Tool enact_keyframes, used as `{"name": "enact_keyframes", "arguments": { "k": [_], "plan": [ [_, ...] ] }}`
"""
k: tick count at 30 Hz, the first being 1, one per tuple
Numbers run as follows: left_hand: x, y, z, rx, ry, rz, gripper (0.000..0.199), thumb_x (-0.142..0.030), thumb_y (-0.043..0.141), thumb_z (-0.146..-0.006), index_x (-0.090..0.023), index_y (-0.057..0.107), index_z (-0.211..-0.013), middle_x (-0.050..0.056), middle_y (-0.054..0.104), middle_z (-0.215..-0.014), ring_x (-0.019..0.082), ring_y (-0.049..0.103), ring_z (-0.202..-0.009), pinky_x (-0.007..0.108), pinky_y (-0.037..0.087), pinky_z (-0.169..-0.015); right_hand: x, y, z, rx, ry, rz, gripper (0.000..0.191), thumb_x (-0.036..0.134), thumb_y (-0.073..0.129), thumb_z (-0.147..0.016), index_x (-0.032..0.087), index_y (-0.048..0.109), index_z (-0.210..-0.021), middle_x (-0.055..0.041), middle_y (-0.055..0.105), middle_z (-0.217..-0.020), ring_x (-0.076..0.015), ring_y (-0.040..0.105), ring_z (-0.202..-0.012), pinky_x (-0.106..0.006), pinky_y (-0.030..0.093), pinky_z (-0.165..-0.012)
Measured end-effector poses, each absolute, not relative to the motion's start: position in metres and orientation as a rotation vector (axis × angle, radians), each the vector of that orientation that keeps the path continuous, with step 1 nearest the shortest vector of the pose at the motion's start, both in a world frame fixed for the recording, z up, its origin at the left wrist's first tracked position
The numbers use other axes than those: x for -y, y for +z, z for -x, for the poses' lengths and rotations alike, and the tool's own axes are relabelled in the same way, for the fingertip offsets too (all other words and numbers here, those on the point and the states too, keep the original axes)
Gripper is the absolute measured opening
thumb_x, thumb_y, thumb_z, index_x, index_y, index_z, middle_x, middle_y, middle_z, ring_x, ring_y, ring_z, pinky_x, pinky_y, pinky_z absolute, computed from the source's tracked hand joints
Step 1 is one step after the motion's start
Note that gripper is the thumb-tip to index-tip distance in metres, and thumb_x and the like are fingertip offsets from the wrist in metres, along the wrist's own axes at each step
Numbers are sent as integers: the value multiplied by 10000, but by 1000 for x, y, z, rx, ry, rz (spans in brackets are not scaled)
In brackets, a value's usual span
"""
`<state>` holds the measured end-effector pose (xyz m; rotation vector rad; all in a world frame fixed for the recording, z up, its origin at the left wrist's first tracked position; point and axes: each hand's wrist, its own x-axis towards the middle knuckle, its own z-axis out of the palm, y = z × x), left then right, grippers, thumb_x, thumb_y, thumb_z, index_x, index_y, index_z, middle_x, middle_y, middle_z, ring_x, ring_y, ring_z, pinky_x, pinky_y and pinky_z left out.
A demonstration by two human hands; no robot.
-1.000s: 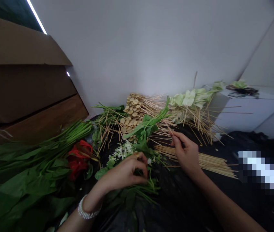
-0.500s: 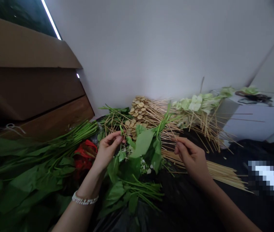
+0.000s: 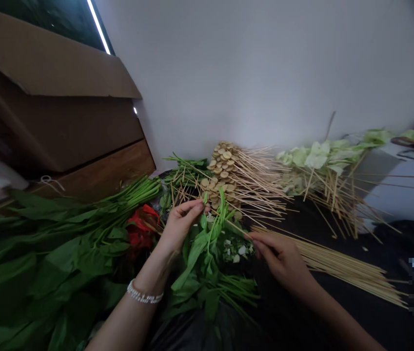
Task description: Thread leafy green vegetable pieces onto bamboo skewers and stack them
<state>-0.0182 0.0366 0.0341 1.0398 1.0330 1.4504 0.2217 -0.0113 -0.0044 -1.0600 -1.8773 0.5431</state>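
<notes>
Leafy greens point(image 3: 201, 248) hang from the left hand point(image 3: 179, 226), whose fingertips pinch the top of the sprig so its leaves droop down over a loose pile of cut stems point(image 3: 225, 287) on the black-covered desk point(image 3: 302, 321). Just right of the sprig, the right hand point(image 3: 278, 256) is closed on a thin bamboo skewer point(image 3: 241, 231), its tip angled up toward the leaves. The sprig looks light, soft and limp, easy to bruise or tear, so in my judgement the firmer stalk near the top is the sound place to grip, not the blades. The skewer is stiff but slender and would snap if bent.

Right of the sprig lies a bundle of bare skewers point(image 3: 338, 265). Behind the sprig, against the wall, are skewered tan slices point(image 3: 223, 175), and further right pale green skewered leaves point(image 3: 316, 158). Left of the sprig sit a red flower point(image 3: 141, 229) and a large heap of long-stemmed greens point(image 3: 64, 239), with cardboard boxes point(image 3: 56, 102) beyond it.
</notes>
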Motion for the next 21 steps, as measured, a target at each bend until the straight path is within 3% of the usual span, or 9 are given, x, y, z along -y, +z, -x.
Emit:
{"name": "enact_keyframes", "arguments": {
  "k": [21],
  "plan": [
    [-34, 35, 15, -1098, 1378, -1131, 369, -427, 843, -584, -163, 758, -828, 14, 703, -680, 121, 623, -649, 230, 493, -691, 11, -7, -219, 1857, 540, 1078, 257, 259, 492, -922, 191, 719, -1023, 7, 623, -599, -137, 587, -559, -244, 469, -582]
  ]
}}
